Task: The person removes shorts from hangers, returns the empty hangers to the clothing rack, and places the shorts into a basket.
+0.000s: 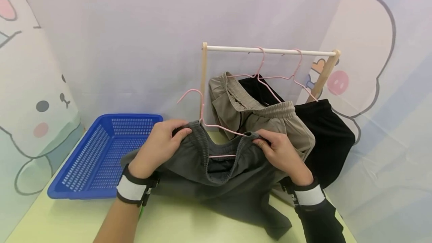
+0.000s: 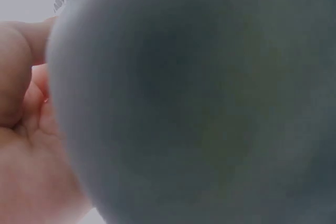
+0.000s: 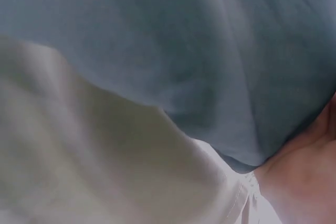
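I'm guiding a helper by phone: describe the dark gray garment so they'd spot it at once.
Find the clothes rack, right of the blue basket. In front of it, a left hand and a right hand grip the dark gray garment by its waistband. The beige garment and black garment behind hang from the white bar; this one's pink hanger isn't hooked there.

Pinched by left hand (image 1: 158,145) and right hand (image 1: 281,151): grey shorts (image 1: 216,198), waistband gaping between; pink hanger (image 1: 216,125) partly inside, hook upward, nearer left hand.
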`<move>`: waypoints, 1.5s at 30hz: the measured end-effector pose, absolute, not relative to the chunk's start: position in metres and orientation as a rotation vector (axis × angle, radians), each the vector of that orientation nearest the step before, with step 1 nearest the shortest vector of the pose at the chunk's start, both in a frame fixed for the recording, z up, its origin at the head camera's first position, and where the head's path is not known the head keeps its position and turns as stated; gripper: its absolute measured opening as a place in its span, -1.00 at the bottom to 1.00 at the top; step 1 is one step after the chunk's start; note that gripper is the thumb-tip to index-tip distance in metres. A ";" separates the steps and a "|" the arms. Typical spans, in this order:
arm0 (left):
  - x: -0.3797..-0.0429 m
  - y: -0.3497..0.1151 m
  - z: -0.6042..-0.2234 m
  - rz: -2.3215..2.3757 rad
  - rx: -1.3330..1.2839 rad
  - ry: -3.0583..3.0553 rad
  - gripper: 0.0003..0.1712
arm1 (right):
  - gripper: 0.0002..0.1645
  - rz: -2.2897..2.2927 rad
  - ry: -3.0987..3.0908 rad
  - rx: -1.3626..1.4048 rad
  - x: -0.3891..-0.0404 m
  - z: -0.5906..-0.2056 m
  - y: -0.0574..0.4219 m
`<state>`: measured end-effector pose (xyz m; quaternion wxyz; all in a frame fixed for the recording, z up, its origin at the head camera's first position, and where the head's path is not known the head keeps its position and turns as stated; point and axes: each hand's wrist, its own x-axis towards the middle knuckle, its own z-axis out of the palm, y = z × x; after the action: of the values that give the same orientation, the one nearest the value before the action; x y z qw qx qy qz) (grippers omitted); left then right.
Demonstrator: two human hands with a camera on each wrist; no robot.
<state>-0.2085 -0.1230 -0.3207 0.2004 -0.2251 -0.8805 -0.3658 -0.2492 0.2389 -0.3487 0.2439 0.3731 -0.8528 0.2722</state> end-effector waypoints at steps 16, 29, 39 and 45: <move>-0.198 -0.125 -0.325 -1.085 -0.591 -2.424 -0.83 | -0.84 0.725 -2.500 0.889 -0.225 -0.360 0.266; -0.194 -0.127 -0.323 -1.111 -0.588 -2.424 -0.85 | -0.71 0.837 -2.449 0.728 -0.205 -0.383 0.308; -0.190 -0.133 -0.322 -1.133 -0.505 -2.406 -0.79 | -0.68 1.076 -2.503 0.694 -0.197 -0.408 0.322; -0.191 -0.128 -0.321 -1.162 -0.554 -2.414 -0.80 | -0.73 1.189 -2.661 0.737 -0.192 -0.425 0.320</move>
<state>-0.1913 -0.1279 -0.3211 0.2015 -0.1982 -0.8644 -0.4159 -0.1917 0.3196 -0.4254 0.0676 0.2446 -0.8832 0.3944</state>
